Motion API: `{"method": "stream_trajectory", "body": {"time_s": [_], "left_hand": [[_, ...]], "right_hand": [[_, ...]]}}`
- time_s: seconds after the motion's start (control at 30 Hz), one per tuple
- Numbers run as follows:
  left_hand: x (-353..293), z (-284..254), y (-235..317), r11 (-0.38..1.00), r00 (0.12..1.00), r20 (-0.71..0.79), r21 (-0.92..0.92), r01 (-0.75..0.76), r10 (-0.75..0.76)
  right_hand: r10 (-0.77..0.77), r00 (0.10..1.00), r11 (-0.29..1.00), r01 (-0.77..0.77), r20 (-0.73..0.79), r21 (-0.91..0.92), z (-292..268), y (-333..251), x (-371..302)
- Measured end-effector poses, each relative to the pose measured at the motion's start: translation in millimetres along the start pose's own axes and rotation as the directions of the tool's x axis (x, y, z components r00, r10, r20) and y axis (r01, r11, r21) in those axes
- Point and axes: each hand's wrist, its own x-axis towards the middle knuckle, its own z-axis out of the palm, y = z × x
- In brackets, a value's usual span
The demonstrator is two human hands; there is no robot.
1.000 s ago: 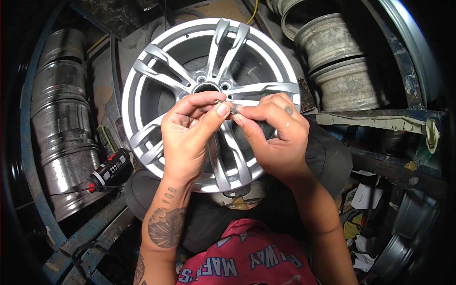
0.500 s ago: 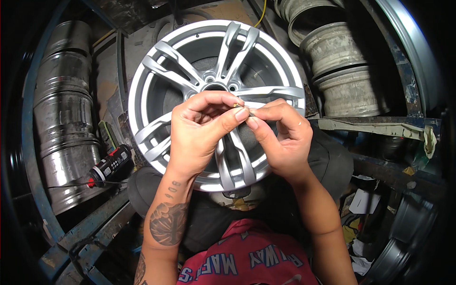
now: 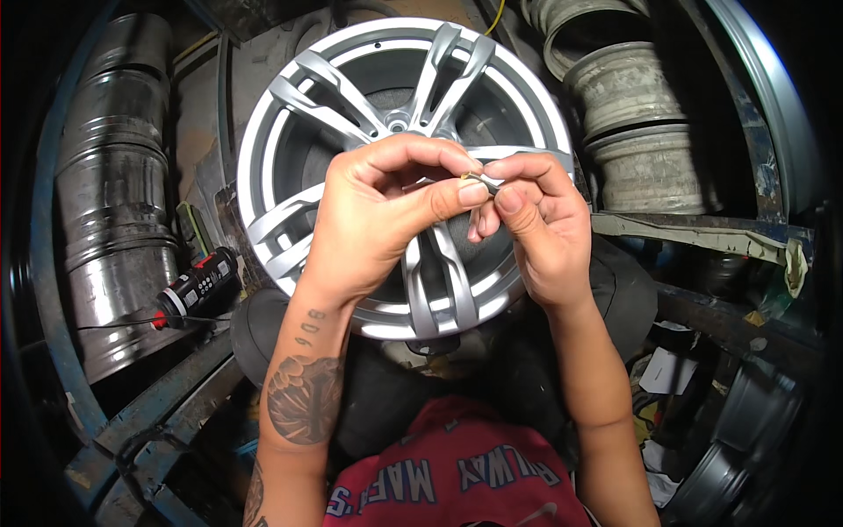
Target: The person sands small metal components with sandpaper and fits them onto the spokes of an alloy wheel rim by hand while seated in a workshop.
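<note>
Your left hand [image 3: 382,215] and right hand [image 3: 536,224] meet at the centre of the frame, fingertips pinched together on a small metal piece [image 3: 482,182] that sits between them, just above the middle of the silver alloy wheel [image 3: 299,114] lying flat under your hands. To the left of the wheel a black and red tool [image 3: 198,288] lies beside a stack of bare steel rims [image 3: 114,202], and more worn rims [image 3: 628,132] are piled at the upper right of the frame
</note>
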Motion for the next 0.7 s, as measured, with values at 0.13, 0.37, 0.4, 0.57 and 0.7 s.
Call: {"method": "stream_trajectory", "body": {"time_s": [0.13, 0.37, 0.4, 0.57, 0.7], "left_hand": [[0, -5, 5, 0.997, 0.996, 0.066, 0.043, 0.059, -0.062], [2, -7, 14, 0.976, 0.974, 0.173, 0.185, 0.112, -0.145], [5, -10, 17, 0.963, 0.959, 0.2, 0.223, 0.153, -0.199], [13, -54, 43, 0.75, 0.978, -0.042, 0.649, -0.128, 0.204], [10, -27, 67, 0.759, 0.94, -0.218, 0.649, -0.061, 0.262]], "right_hand": [[0.081, 0.993, 0.975, -0.096, 0.081, 0.202, -2, 0, -2], [0.124, 0.987, 0.956, -0.145, 0.099, 0.255, -9, -6, -11], [0.133, 0.987, 0.957, -0.152, 0.094, 0.248, -8, -11, -15], [0.204, 0.937, 0.477, 0.159, 0.285, -0.864, 1, -22, -53], [0.31, 0.916, 0.236, 0.185, 0.255, -0.954, -4, 2, -98]]}}
